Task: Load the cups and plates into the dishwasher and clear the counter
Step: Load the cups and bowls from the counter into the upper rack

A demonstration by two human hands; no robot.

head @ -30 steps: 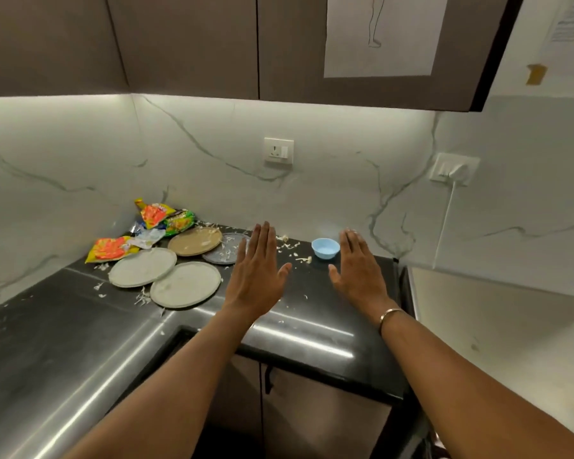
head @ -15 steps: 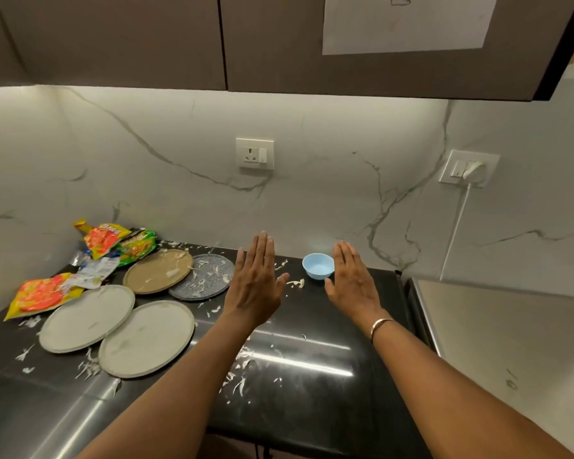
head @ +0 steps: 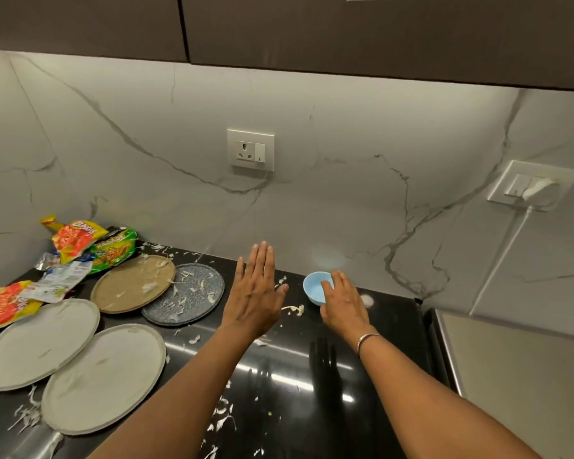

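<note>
A small light-blue bowl (head: pixel 315 287) stands near the back wall on the black counter (head: pixel 289 376). My right hand (head: pixel 343 303) reaches over its right rim, fingers straight, holding nothing. My left hand (head: pixel 254 293) hovers flat and open to the bowl's left. Left of it lie a speckled blue-grey plate (head: pixel 188 294), a tan plate (head: pixel 131 283) overlapping it, and two pale grey plates (head: pixel 37 342) (head: pixel 105 377) nearer me. Food scraps lie on the blue-grey and tan plates.
Crumpled snack wrappers (head: pixel 90 241) pile in the back left corner, one orange wrapper (head: pixel 0 304) over a grey plate's edge. White shreds litter the counter. A socket (head: pixel 251 150) is on the marble wall, a plugged cable (head: pixel 511 240) at right. Dark cabinets hang overhead.
The view has moved closer to the counter and tilted down. My right hand has reached forward to the blue bowl's rim; my left hand stays flat beside it.
</note>
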